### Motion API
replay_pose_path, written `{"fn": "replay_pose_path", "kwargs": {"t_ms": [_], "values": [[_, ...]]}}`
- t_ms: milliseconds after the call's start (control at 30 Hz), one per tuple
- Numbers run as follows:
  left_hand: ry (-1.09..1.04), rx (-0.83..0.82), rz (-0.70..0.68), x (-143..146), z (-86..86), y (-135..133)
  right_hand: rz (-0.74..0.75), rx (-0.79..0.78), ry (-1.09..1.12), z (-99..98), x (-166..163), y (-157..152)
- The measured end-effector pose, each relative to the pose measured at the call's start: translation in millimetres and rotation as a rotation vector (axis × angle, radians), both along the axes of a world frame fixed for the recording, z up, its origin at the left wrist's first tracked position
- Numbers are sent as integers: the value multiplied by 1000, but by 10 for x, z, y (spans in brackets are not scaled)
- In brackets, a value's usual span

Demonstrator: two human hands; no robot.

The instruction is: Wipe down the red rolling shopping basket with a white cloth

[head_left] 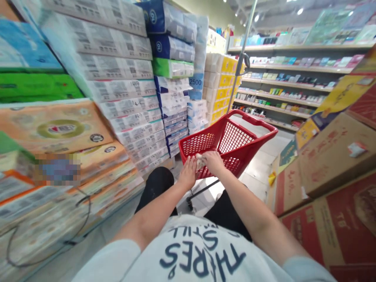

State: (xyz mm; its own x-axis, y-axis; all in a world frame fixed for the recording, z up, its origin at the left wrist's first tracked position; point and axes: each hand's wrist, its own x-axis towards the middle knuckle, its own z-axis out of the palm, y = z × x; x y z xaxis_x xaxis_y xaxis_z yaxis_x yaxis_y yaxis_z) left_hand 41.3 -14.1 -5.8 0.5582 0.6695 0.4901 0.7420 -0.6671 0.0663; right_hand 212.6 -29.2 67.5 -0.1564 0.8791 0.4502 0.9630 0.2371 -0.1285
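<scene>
Shop shelves (282, 70) beyond red cart (235, 137); at cart's near side, right hand (214, 161) gripping pale cloth (200, 160), left hand (188, 173) adjacent, grip unclear.

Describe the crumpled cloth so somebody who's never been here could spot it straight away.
Find the red shopping cart, the only one in view. At its near end, the left hand and right hand come together, with the pale cloth between them. Its crumpled, whitish look stands out against the cart's red mesh.
</scene>
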Motion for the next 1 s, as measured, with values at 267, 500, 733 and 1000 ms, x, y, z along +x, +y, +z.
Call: {"fn": "replay_pose_path", "kwargs": {"t_ms": [267, 500, 733, 1000], "values": [[100, -71, -18, -31, 53, 79, -100, -95, -208, -123, -109, -41], [42, -39, -53, -78, -31, 209, -157, -93, -224, -105, -177, 10], [51, -55, -17, -174, -3, 315, -164, -59, -231, -200, -277, 0], [-9, -25, 67, -227, -66, 323, -33, -59, -236, -141, -140, -40]]}}
